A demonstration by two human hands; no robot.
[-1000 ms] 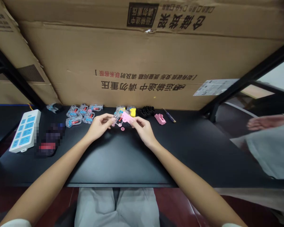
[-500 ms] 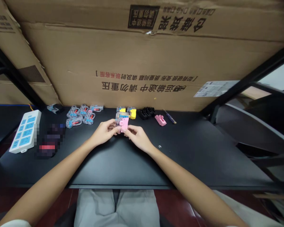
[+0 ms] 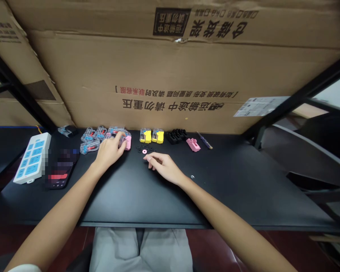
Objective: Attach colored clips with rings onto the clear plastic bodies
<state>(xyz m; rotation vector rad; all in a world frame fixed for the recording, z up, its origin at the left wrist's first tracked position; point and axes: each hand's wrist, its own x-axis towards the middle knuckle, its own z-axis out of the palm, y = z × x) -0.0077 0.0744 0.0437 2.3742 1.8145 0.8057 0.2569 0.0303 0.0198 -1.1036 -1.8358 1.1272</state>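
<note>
My left hand (image 3: pixel 110 152) is closed around a small clear-and-pink plastic toy piece (image 3: pixel 127 143), whose pink end shows past the thumb. Beside it lie several clear toy pieces with blue and red parts (image 3: pixel 90 146), some partly hidden by the fingers. My right hand (image 3: pixel 166 167) rests lower on the desk, fingers loosely bent and apart, with nothing visible in them. Just beyond its fingertips are a pink ring (image 3: pixel 144 151) and several small black rings (image 3: pixel 143 146). Two clear-and-yellow toy pieces (image 3: pixel 158 136) stand behind these rings.
Black plastic parts (image 3: pixel 176 135), a pink part (image 3: pixel 193 144) and a screwdriver (image 3: pixel 204 140) lie at the back right. At left are a white power strip (image 3: pixel 33 158) and a phone (image 3: pixel 62 170). A cardboard sheet (image 3: pixel 147 68) walls the desk's back.
My left hand has carried the clear-and-pink toy piece left to the other clear pieces. My right hand has let go of it and stayed near the middle, where the small rings now show.
</note>
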